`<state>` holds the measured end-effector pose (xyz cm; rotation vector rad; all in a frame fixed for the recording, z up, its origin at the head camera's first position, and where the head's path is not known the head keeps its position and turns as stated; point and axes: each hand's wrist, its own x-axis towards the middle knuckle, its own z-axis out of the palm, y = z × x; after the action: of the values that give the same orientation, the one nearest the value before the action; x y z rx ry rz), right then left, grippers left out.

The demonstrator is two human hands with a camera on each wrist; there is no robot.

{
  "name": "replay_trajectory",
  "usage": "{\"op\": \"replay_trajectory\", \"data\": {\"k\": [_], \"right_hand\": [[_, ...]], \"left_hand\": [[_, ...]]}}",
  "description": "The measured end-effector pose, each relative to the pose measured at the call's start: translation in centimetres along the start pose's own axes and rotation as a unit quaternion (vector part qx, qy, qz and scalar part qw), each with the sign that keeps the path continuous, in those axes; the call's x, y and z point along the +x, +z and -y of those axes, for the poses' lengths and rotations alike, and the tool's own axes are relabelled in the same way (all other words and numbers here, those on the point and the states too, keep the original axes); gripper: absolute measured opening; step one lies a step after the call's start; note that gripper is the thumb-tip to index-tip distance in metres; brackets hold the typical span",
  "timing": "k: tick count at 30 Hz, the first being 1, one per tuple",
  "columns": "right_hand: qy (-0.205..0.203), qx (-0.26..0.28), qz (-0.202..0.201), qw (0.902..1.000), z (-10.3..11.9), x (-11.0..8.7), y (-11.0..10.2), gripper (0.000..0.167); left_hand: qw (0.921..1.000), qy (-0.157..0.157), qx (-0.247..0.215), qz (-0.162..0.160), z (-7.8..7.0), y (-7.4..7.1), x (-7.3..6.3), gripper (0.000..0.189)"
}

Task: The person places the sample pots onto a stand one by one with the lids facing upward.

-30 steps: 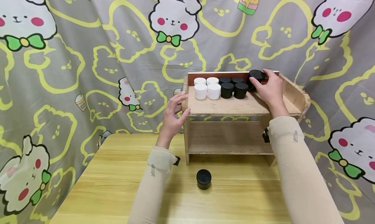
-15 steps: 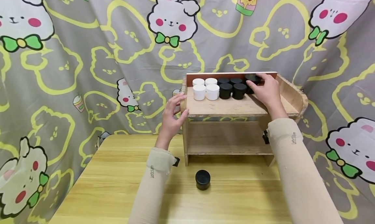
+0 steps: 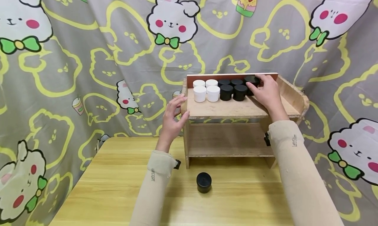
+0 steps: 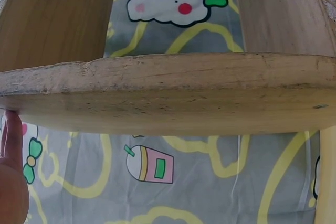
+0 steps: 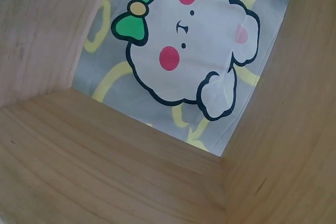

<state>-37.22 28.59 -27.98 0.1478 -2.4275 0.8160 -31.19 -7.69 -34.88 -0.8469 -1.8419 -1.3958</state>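
Note:
My right hand (image 3: 268, 94) pinches a black lidded jar (image 3: 251, 80) between thumb and fingers, at the back of the wooden shelf's top board (image 3: 218, 111). That jar is at the right end of the back row, beside the other black jars (image 3: 240, 92). White lidded jars (image 3: 213, 93) stand in two rows to their left. My left hand (image 3: 172, 121) touches the shelf's left side panel (image 3: 184, 134) with its fingers extended. In the left wrist view, a digit (image 4: 11, 137) touches the panel's underside. The right wrist view shows the shelf's inside, not the hand.
A single black jar (image 3: 204, 182) stands upright on the wooden table (image 3: 118, 173), in front of the shelf. The lower shelf board (image 3: 230, 149) lies beneath the top one. A patterned curtain (image 3: 97, 71) hangs behind.
My right hand has moved the black jar left and slightly down, close to the other black jars. The left hand stays at the side panel. The head view has shifted slightly.

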Motion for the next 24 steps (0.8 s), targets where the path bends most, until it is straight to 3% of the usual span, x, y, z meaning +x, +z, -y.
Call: {"op": "replay_trajectory", "data": {"k": [4,12,24], "right_hand": [[-0.003,-0.006,0.001,1.0,0.1,0.0,-0.1,0.065],[-0.015,-0.009,0.004,0.9998,0.3,-0.1,0.0,0.065],[-0.005,0.011,-0.033,0.9994,0.3,0.0,0.2,0.062]], "left_hand": [[1.0,0.004,0.003,-0.001,-0.2,0.0,0.1,0.043],[1.0,0.005,0.002,-0.003,3.3,0.3,-0.1,0.048],[0.9999,0.012,0.006,0.005,3.7,0.2,-0.2,0.047]]}}
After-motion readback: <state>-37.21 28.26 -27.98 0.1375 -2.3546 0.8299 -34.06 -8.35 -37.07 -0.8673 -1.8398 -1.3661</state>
